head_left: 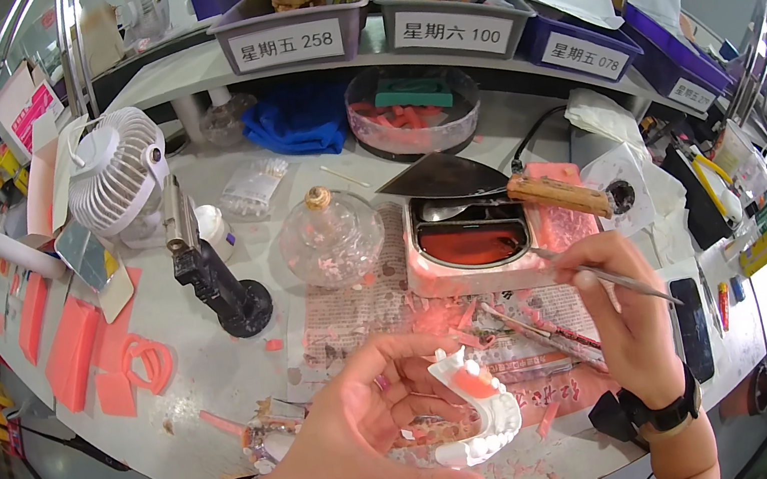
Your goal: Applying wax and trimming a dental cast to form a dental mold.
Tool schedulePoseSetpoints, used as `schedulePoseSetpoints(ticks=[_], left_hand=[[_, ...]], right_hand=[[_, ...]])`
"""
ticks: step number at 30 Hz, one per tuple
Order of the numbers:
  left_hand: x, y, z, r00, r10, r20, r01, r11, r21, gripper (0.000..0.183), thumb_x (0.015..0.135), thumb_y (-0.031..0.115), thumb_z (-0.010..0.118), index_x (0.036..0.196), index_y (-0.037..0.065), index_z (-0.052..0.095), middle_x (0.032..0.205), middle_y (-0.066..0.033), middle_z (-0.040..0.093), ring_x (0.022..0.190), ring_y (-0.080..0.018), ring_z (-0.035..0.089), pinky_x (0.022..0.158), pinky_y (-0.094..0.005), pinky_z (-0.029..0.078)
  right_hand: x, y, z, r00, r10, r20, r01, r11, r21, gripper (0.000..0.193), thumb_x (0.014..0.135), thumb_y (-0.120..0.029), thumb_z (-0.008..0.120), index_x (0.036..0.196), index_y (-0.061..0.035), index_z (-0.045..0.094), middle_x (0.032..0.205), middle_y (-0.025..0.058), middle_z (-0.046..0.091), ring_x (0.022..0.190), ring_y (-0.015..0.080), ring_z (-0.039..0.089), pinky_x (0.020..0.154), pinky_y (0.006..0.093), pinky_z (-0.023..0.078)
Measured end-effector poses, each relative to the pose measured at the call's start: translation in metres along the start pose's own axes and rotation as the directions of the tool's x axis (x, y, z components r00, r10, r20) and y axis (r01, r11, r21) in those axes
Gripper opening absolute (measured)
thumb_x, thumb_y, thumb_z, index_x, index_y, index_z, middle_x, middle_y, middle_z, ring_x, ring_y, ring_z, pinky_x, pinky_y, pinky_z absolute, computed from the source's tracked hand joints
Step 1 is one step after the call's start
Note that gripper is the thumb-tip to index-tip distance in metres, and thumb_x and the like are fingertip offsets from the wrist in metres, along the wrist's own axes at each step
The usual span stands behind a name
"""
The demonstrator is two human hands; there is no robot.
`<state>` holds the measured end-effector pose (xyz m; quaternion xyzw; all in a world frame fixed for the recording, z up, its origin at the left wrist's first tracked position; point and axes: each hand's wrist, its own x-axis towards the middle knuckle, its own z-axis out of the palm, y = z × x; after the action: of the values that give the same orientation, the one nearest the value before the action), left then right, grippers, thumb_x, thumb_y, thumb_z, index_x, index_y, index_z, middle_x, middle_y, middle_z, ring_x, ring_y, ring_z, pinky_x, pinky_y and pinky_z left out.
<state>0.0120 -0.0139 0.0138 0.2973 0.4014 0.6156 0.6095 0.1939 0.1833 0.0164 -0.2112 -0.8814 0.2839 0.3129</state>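
Over the near edge of the tabletop (214, 319), the person's left hand (366, 435) holds a set of false teeth (477, 406), white teeth on pink gum, its fingers (402, 348) curled around the piece from the left and the thumb stretched along underneath. The teeth sit just above the littered front of the bench, tilted so the arch opens upward.

The right hand (622, 301) is close beside it, its fingers pinched shut on a thin metal tool (603, 276) that runs across the hand with its point sticking out to the right. A dark watch is strapped on each wrist.

Just behind the hands lies a sheet of newspaper (355, 310) spotted with pink wax scraps, and on it stands a small metal tray (470, 240) holding red wax. A broad knife with a wooden handle (553, 194) rests across the tray's far rim. To the left of the tray is a round glass burner (330, 236), then a black torch stand (224, 286), and further left a small white fan (119, 172). Pink wax sheets (72, 347) lie along the left edge of the tabletop. On the shelf behind, labelled bins (289, 37) stand in a row.
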Motion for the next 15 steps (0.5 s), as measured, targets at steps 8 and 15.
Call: schedulePoseSetpoints(ticks=[8, 15], left_hand=[[-0.001, -0.004, -0.006, 0.999, -0.021, 0.029, 0.018, 0.994, 0.111, 0.093, 0.064, -0.007, 0.088, 0.14, 0.005, 0.036, 0.123, -0.0095, 0.055, 0.114, -0.0199, 0.058, 0.098, -0.0344, 0.051], [0.0, -0.001, 0.0, 1.0, -0.027, 0.005, 0.026, 0.996, 0.084, 0.087, 0.068, 0.002, 0.09, 0.138, 0.006, 0.037, 0.109, -0.0075, 0.054, 0.104, -0.0151, 0.058, 0.097, -0.0308, 0.049]], right_hand=[[-0.024, -0.031, -0.002, 0.954, -0.2, -0.224, 0.292, 0.79, 0.538, 0.015, 0.098, -0.014, 0.054, 0.096, 0.0006, 0.056, 0.081, 0.0119, 0.063, 0.069, 0.0208, 0.06, 0.066, 0.0314, 0.05], [-0.028, -0.033, 0.0, 0.969, -0.185, -0.163, 0.244, 0.822, 0.514, 0.014, 0.095, -0.013, 0.061, 0.093, 0.0002, 0.058, 0.081, 0.012, 0.066, 0.071, 0.0231, 0.064, 0.065, 0.0335, 0.051]])
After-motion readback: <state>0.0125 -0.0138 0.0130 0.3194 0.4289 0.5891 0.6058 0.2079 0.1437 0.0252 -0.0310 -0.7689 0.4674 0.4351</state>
